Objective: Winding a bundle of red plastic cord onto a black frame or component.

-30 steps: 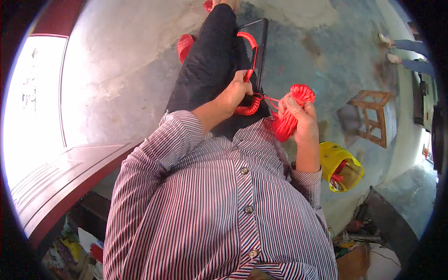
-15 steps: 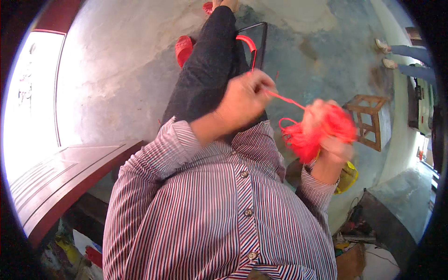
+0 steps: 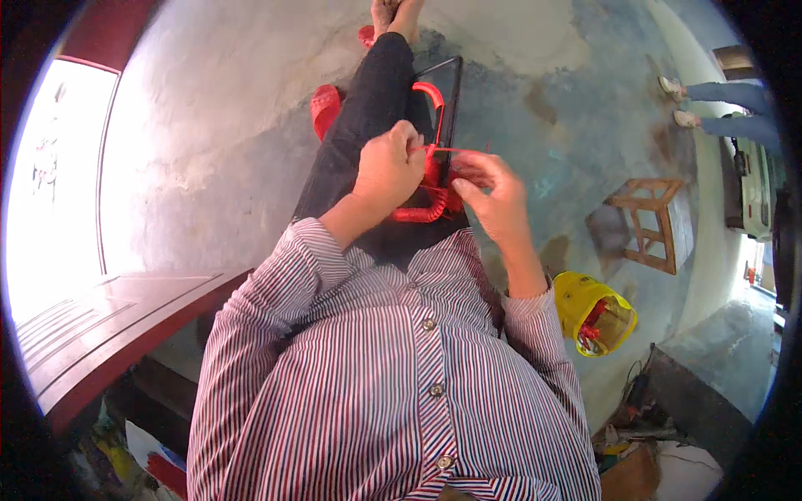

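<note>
A black frame (image 3: 457,92) lies along my thighs, with a red wrapped curved piece (image 3: 429,90) at its far side and another wrapped bend (image 3: 418,215) nearer me. Over it, my left hand (image 3: 388,171) is closed in a pinch on a thin red cord (image 3: 451,150). That cord runs taut across the frame to my right hand (image 3: 497,200), whose bent fingers grip its other side. More red strands show between the right fingers and the frame, partly hidden and blurred.
A yellow container (image 3: 576,311) with red material inside stands by my right elbow. Farther right are a wooden stool (image 3: 656,221) and another person's legs (image 3: 727,100). A red slipper (image 3: 325,110) lies left of my legs. A dark red panelled surface (image 3: 125,326) sits at left.
My right hand has moved left to the frame, and the large red cord bundle it held is no longer seen in it. My left hand has shifted slightly left. The yellow container is now uncovered.
</note>
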The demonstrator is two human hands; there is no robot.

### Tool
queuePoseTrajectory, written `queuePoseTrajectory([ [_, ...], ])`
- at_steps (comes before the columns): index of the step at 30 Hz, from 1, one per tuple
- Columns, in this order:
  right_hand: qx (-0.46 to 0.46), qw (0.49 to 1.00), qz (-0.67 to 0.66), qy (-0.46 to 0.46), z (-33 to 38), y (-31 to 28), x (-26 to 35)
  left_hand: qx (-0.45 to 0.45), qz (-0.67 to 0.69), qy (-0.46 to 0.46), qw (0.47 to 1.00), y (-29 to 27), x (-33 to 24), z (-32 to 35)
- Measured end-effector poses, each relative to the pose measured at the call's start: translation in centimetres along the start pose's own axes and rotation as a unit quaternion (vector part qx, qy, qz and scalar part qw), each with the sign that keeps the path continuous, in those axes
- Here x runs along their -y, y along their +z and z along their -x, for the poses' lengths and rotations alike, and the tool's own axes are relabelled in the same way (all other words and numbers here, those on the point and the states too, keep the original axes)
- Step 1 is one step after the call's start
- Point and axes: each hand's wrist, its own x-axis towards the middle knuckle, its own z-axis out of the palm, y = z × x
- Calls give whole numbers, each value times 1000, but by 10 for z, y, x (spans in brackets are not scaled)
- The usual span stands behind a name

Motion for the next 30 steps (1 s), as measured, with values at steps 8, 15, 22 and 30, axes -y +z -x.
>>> queuePoseTrajectory([
  [8, -98, 936, -335, 33, 21, -45, 44, 147, 382, -209, 888, -4, -35, -6],
  [15, -3, 839, -536, -90, 77, -205, 86, 157, 306, -329, 880, 19, 2, -12],
  [22, -310, 875, -372, 5, 171, -231, 101, 240, 311, -337, 856, 16, 34, -14],
  [30, -130, 986, -100, 17, 100, -167, 110, 153, -26, 370, 916, -52, -125, -39],
])
